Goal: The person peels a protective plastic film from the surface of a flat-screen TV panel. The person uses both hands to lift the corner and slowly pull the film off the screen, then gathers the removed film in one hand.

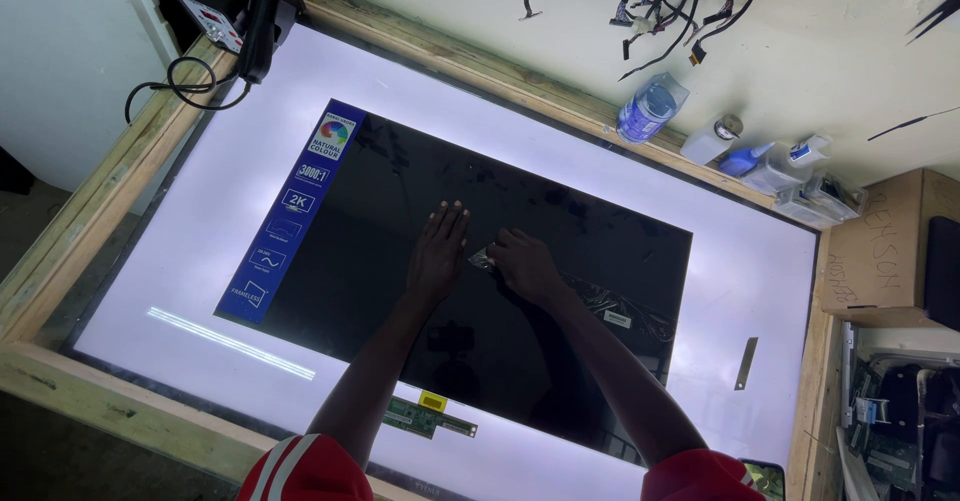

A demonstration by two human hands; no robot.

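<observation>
A large black display panel (340, 251) lies flat on a glowing white light table (210, 211). A blue label strip (295, 211) runs down the panel's left edge. My left hand (437, 251) rests flat on the panel's middle, fingers spread. Just to its right, my right hand (522, 264) pinches a crumpled strip of clear film (482, 258) against the panel. More of the clear film (610, 306) trails toward the panel's right corner. A green circuit strip (425, 421) with a yellow tag sticks out below the panel's near edge.
A wooden frame (70, 231) surrounds the table. A black hot-air tool with its control box (250, 11) sits at the far left corner. Bottles (650, 109) and small containers (790, 166) line the far edge, below hanging cables (680, 1). A metal ruler (746, 363) lies at right.
</observation>
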